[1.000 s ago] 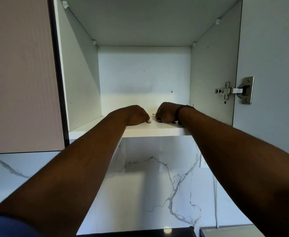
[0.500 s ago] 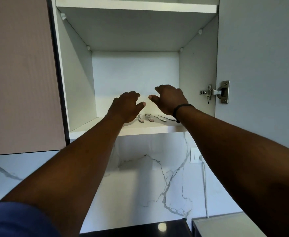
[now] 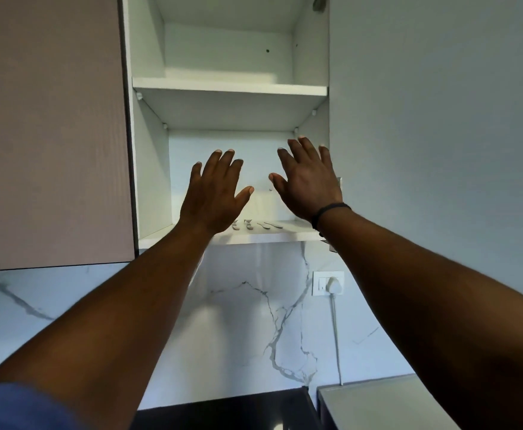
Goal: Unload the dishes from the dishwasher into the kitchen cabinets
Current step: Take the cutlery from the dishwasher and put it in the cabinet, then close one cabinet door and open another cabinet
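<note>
With both arms raised toward the open cabinet, the left hand (image 3: pixel 212 197) and right hand (image 3: pixel 308 184) are spread flat and hold nothing. A second ago they were curled low on the bottom shelf (image 3: pixel 285 236); they have since lifted clear and pulled back. Beyond them, several pieces of cutlery (image 3: pixel 255 225) lie side by side on that shelf, untouched. Judging from this, the batch is put away and the next trip to the dishwasher can begin.

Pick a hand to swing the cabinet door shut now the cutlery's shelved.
Probably right. The right hand is open and empty beside the open door; the left hand, also open, is farther away.
</note>
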